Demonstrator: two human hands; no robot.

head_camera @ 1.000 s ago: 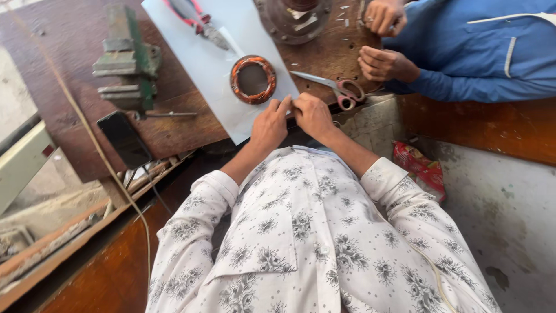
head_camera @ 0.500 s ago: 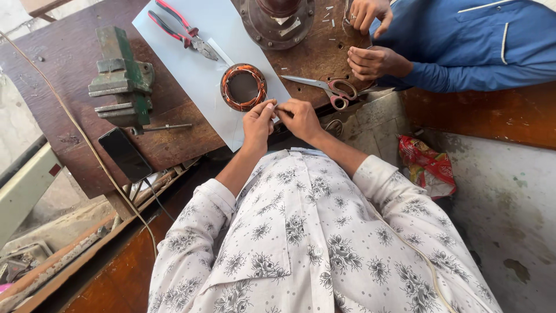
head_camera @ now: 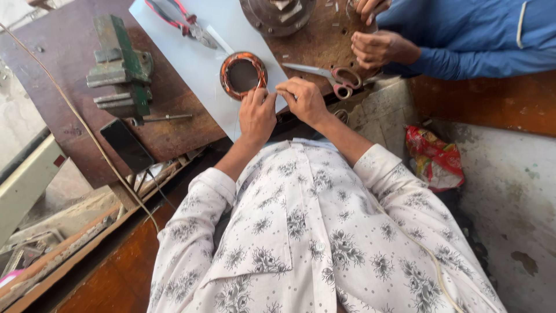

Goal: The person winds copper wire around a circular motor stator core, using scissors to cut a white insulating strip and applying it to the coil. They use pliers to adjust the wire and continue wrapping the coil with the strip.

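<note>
A ring-shaped copper coil (head_camera: 243,75) lies on a pale sheet (head_camera: 202,64) on the brown workbench. My left hand (head_camera: 256,115) and my right hand (head_camera: 304,99) meet at the sheet's near edge, just beside the coil. Their fingertips pinch together over something too small to make out, perhaps a thin wire or strip. Both arms wear white flowered sleeves.
Red-handled pliers (head_camera: 182,22) lie on the sheet's far end. Scissors (head_camera: 327,73) rest to the right of the coil. A green vise (head_camera: 119,66) and a dark phone (head_camera: 126,145) sit left. Another person in blue works with both hands (head_camera: 373,46) at top right. A red packet (head_camera: 434,156) lies below.
The view has shifted so the bench sits higher in frame. My hands stay together at the sheet's edge by the coil, fingers still working.
</note>
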